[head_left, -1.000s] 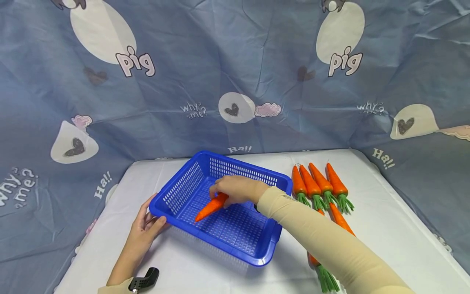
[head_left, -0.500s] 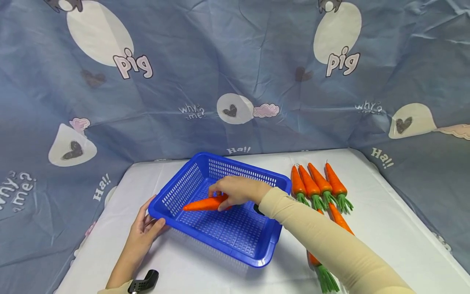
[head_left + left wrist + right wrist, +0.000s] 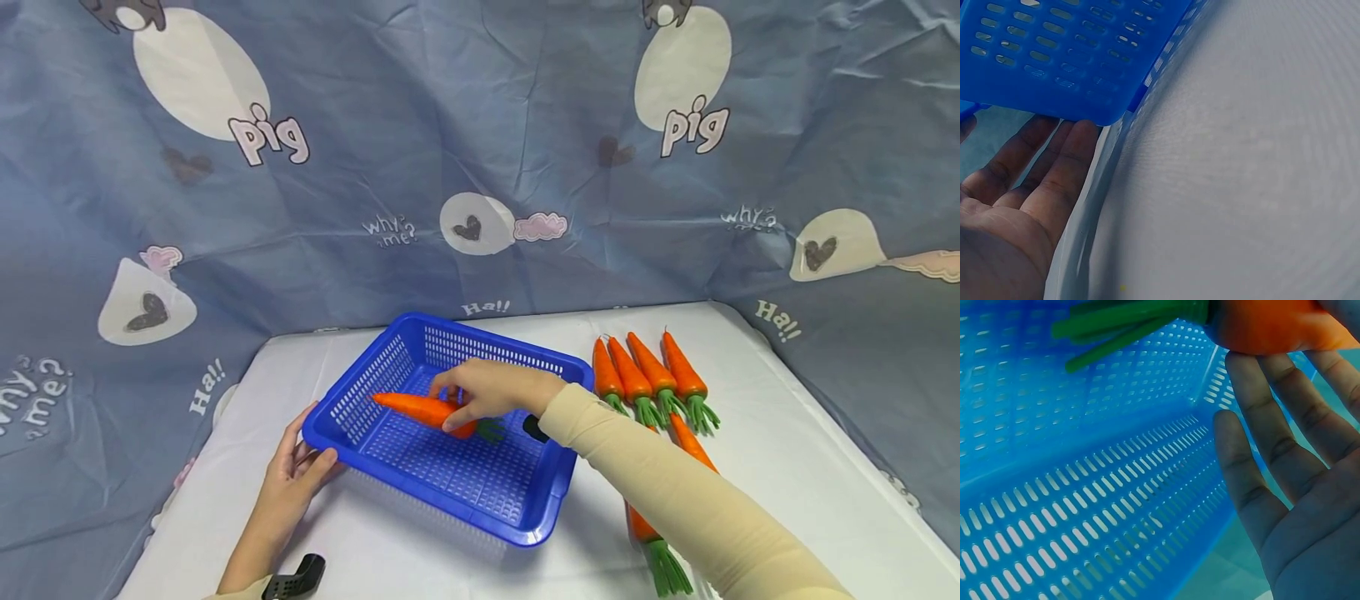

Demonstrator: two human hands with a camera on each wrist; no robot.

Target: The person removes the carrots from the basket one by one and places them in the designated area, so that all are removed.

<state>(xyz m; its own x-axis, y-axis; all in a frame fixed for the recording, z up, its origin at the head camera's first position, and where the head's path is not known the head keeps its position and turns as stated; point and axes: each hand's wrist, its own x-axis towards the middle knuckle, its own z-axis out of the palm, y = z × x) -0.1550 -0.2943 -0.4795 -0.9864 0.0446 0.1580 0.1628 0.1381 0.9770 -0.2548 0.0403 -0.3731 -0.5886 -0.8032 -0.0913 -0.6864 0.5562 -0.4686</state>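
A blue plastic basket (image 3: 450,492) with slotted walls stands askew on the white table. My left hand (image 3: 288,479) holds its left corner, thumb at the rim and fingers against the outside. In the left wrist view, the fingertips (image 3: 1085,134) touch the basket's lower edge. Inside the basket, my right hand (image 3: 480,392) grips an orange carrot (image 3: 412,406) between thumb and fingers. The carrot's tip points to the back left, and its green stalks (image 3: 1129,322) show behind the hand. Whether the carrot touches the basket's floor, I cannot tell.
Several carrots (image 3: 648,367) lie in a row to the right of the basket. More carrots (image 3: 690,437) lie nearer, partly hidden by my right sleeve (image 3: 675,492). A blue printed cloth (image 3: 480,150) hangs behind the white table (image 3: 810,467).
The carrot in my right hand has turned: its tip swung from the front left to the back left, and its green stalks have come into sight. My left hand stays at the basket's corner.
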